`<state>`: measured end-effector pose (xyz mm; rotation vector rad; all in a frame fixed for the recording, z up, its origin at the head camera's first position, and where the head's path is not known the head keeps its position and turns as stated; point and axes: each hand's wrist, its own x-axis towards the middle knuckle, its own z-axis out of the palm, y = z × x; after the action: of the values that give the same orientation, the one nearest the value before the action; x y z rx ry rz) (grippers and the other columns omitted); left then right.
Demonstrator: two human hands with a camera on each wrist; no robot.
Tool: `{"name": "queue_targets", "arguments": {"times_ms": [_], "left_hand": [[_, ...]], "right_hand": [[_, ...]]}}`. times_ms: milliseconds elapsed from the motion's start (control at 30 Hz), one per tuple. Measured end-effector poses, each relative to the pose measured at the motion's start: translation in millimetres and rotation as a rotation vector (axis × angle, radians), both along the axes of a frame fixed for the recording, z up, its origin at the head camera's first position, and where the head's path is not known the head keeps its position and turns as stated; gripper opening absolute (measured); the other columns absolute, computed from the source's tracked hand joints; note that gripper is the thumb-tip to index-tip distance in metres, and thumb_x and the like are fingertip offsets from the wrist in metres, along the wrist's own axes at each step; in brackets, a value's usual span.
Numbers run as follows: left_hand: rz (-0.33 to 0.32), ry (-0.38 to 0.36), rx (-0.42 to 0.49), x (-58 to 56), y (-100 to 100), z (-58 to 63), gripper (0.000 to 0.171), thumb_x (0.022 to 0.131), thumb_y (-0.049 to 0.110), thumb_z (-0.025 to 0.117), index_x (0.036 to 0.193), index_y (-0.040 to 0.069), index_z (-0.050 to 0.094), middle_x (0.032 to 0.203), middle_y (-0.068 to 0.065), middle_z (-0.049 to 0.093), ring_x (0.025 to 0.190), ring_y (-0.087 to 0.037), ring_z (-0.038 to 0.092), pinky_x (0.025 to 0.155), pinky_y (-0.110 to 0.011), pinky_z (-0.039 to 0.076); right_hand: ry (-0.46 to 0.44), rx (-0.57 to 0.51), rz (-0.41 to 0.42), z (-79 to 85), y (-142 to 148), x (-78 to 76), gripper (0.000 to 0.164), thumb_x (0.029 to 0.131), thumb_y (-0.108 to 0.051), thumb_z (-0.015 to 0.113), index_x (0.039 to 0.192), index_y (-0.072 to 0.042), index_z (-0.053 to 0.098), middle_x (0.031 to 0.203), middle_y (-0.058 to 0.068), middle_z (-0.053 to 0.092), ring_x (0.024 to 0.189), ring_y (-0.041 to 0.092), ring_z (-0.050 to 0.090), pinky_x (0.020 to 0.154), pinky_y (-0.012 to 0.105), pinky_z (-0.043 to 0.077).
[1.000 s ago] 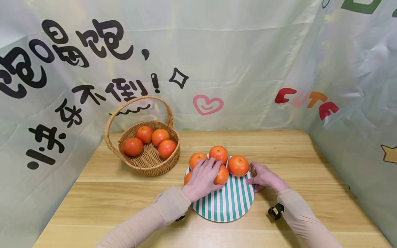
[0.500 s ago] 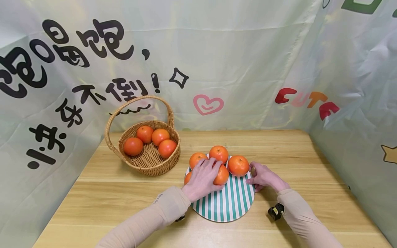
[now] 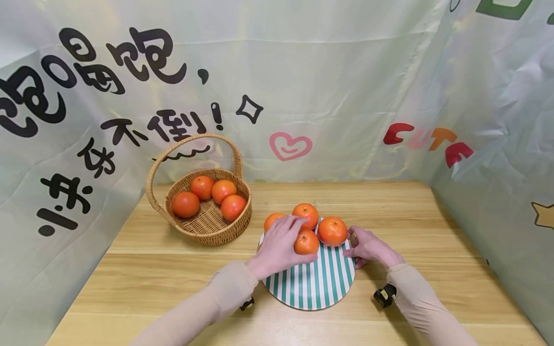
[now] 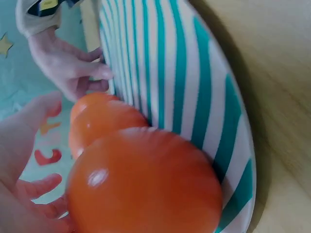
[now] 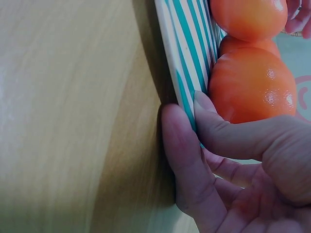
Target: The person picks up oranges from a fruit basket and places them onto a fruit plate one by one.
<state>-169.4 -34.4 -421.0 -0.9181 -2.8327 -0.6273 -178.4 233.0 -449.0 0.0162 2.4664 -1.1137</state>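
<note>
A round plate (image 3: pixel 309 283) with green and white stripes carries several orange tangerines. My left hand (image 3: pixel 281 245) hovers over its left side with fingers spread, beside the front tangerine (image 3: pixel 306 241). In the left wrist view, thumb and fingers stand apart around a large tangerine (image 4: pixel 146 184), with a gap showing at its side. One more tangerine at the left is mostly hidden beneath this hand. My right hand (image 3: pixel 368 246) pinches the plate's right rim, thumb on top and fingers underneath, as the right wrist view shows. Close to its thumb sits the right tangerine (image 3: pixel 333 231).
A wicker basket (image 3: pixel 212 238) with a tall arched handle stands at the back left, with several red-orange fruits (image 3: pixel 186 204) inside. The wooden table (image 3: pixel 402 202) ends at a printed cloth backdrop (image 3: pixel 342 96) behind and at both sides.
My left hand has loosened from the front tangerine and drawn slightly left, so more of that fruit shows. The right hand and the plate stay where they were.
</note>
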Motion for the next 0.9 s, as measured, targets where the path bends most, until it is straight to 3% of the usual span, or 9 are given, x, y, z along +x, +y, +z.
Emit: {"name": "queue_targets", "arguments": {"times_ms": [200,400,567,733,900], "left_hand": [[0.051,-0.142,0.272,-5.1,-14,11.4,0.072,0.084,0.049,0.076,0.142,0.015,0.051,0.140,-0.008,0.058,0.133,-0.031,0.051,0.114,-0.054,0.035],[0.117,-0.251,0.557,-11.5,-27,19.6,0.051,0.094,0.033,0.069,0.137,0.010,0.056,0.138,-0.012,0.061,0.132,-0.031,0.053,0.114,-0.053,0.038],[0.164,-0.244,0.698,-19.3,-37,21.5,0.040,0.096,0.021,0.066,0.133,0.005,0.058,0.132,-0.015,0.064,0.132,-0.030,0.054,0.117,-0.051,0.035],[0.257,-0.222,0.790,-29.9,-51,21.1,0.035,0.096,0.016,0.065,0.128,0.004,0.060,0.129,-0.014,0.065,0.129,-0.029,0.055,0.118,-0.048,0.034],[0.357,-0.210,0.907,-41.1,-65,19.3,0.034,0.093,0.008,0.066,0.125,-0.001,0.059,0.130,-0.022,0.061,0.130,-0.034,0.054,0.119,-0.051,0.034]], "right_hand": [[-0.015,-0.013,-0.004,-0.5,0,0.1,0.042,0.089,0.000,0.071,0.121,0.004,0.044,0.087,0.014,0.056,0.060,0.019,0.061,0.054,0.033,0.058],[-0.011,-0.011,-0.002,-0.5,1,-0.1,0.042,0.089,0.000,0.072,0.120,0.004,0.043,0.087,0.014,0.054,0.061,0.019,0.060,0.054,0.033,0.058],[-0.010,-0.014,-0.003,-1.2,1,0.1,0.043,0.089,0.000,0.072,0.120,0.004,0.043,0.087,0.013,0.052,0.060,0.019,0.060,0.054,0.033,0.058],[-0.010,-0.013,-0.007,-1.6,1,-0.3,0.043,0.089,0.000,0.072,0.121,0.004,0.043,0.087,0.013,0.052,0.060,0.019,0.060,0.054,0.033,0.058],[-0.007,-0.014,-0.008,-2.2,1,-0.9,0.044,0.088,0.000,0.073,0.119,0.003,0.043,0.085,0.012,0.051,0.057,0.019,0.060,0.052,0.033,0.058]]}}
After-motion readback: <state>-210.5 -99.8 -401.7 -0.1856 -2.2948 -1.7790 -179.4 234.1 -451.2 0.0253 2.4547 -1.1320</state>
